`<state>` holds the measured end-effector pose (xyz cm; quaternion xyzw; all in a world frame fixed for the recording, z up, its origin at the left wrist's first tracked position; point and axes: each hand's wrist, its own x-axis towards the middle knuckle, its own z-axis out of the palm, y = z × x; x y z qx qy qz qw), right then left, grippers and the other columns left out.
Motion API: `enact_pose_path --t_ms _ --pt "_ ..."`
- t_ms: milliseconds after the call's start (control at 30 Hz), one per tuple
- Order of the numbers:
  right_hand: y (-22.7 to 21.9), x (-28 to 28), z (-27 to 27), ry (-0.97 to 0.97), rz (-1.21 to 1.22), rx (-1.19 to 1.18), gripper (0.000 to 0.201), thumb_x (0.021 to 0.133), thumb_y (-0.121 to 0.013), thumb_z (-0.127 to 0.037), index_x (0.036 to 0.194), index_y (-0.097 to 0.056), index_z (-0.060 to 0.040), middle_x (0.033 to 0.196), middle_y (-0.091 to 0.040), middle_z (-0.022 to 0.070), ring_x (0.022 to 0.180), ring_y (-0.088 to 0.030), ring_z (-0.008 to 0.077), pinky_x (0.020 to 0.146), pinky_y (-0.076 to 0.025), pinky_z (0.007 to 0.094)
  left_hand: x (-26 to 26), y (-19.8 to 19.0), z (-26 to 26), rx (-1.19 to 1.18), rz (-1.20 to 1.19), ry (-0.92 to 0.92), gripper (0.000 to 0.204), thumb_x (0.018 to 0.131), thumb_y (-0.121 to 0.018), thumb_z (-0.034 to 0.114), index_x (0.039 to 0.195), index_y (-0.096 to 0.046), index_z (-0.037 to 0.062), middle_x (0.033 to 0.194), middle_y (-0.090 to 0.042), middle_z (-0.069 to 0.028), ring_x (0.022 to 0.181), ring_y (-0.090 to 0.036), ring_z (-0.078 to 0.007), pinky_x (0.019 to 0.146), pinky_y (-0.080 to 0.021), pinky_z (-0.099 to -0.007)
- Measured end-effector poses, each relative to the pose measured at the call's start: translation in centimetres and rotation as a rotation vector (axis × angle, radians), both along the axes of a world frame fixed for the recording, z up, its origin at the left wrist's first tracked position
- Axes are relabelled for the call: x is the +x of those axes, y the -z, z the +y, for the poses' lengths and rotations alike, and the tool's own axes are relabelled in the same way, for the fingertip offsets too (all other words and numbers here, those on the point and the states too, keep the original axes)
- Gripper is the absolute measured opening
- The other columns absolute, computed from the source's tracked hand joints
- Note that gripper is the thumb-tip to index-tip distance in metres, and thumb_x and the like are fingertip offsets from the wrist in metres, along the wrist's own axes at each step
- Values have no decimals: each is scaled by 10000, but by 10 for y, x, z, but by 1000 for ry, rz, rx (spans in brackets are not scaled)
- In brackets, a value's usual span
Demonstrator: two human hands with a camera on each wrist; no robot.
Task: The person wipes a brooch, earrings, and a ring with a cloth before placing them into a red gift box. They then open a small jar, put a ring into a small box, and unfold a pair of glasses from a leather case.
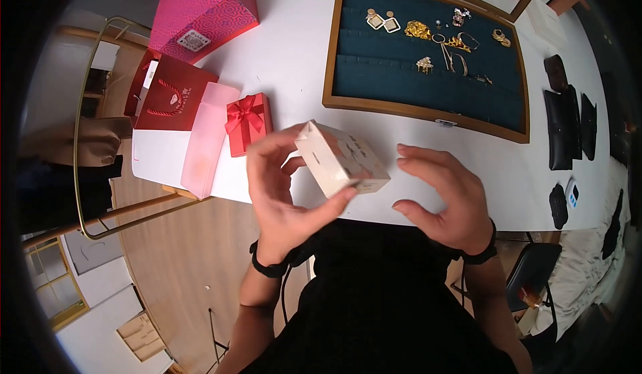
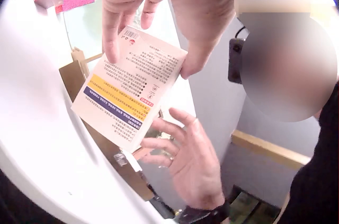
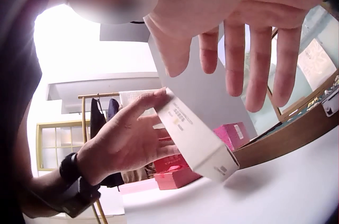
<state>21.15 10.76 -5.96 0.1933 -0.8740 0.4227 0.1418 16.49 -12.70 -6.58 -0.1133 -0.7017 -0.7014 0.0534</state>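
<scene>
A small cream cardboard box [image 1: 340, 160] is held tilted above the white table. My left hand [image 1: 281, 187] grips it by one end, thumb on the near edge and fingers round the far side. Printed text, a barcode and yellow and blue bands cover the face of the box [image 2: 130, 89] seen in the left wrist view. To its right, my right hand [image 1: 447, 197] is apart from the box, fingers spread and nothing in them. In the right wrist view the fingers of the right hand [image 3: 238, 33] extend straight, and a narrow side of the box [image 3: 196, 136] shows.
A wooden jewelry case [image 1: 428, 112] with a dark green lining holds several earrings and gold pieces. A red gift box [image 1: 249, 125] with a bow, a pink translucent sheet [image 1: 208, 140], a red paper bag [image 1: 175, 96] and a pink patterned box [image 1: 207, 16] stand at left. Black pouches [image 1: 562, 126] lie at right.
</scene>
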Motion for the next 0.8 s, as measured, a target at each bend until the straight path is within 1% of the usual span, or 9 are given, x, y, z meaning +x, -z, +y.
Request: enact_pose_path --t_ms 67,100,133,200,233,400,467,667,800 --pt "-2 0 -8 -66 15 -21 518 769 -811 -252 1232 -620 -119 1194 -642 101 949 -680 247 749 -568 329 -1 3 -5 -318 291 117 646 622 -907 161 1158 -574 23 1213 -603 -205 1088 -630 -291 915 -519 -395" --pt "-5 -2 -11 -99 48 14 512 777 -799 -252 1244 -629 -132 1200 -626 88 934 -672 239 737 -565 329 4 1 3 -308 297 38 534 604 -927 212 1018 -649 21 1202 -623 -244 1051 -654 -312 855 -543 -385" --pt "-6 -3 -14 -98 45 13 512 777 -799 -252 1244 -629 -132 1200 -626 88 934 -672 239 737 -565 329 5 -2 6 -309 295 39 534 604 -927 212 1018 -649 21 1202 -623 -244 1051 -654 -312 855 -543 -385" --pt "-8 -4 -17 -107 19 76 490 784 -787 -248 1233 -639 -121 1191 -630 84 928 -672 233 733 -563 335 4 -6 10 -478 508 4 547 576 -947 279 968 -672 13 1185 -634 -247 1032 -665 -315 783 -565 -359" --pt "-8 -6 -15 -107 22 83 506 777 -795 -233 1243 -634 -117 1199 -631 88 936 -674 235 732 -565 328 3 -8 8 -552 498 6 556 564 -950 325 944 -693 12 1204 -620 -247 1043 -661 -306 735 -575 -332" --pt "0 -4 -16 -123 4 33 563 753 -816 -193 1270 -615 -101 1162 -658 94 917 -684 238 709 -569 313 2 -1 9 -555 487 60 524 594 -934 323 950 -708 12 1234 -588 -254 1017 -651 -324 721 -567 -342" --pt "4 0 -15 -122 -17 -42 558 777 -794 -170 1292 -597 -79 1124 -678 98 889 -691 234 705 -572 318 2 2 12 -576 522 73 515 588 -929 325 931 -710 10 1232 -587 -252 1020 -637 -328 703 -557 -343" --pt "4 4 -13 -110 -9 -15 519 823 -734 -111 1317 -583 -64 1127 -682 104 882 -693 227 708 -571 320 3 5 15 -618 537 73 515 611 -911 332 960 -705 15 1258 -576 -252 1003 -611 -321 676 -541 -341" --pt "-3 3 -14 -101 15 54 506 807 -721 -87 1295 -593 -47 1126 -671 112 889 -690 230 716 -573 322 2 8 18 -612 548 64 497 629 -903 312 977 -703 20 1286 -569 -251 1009 -611 -316 684 -538 -335"
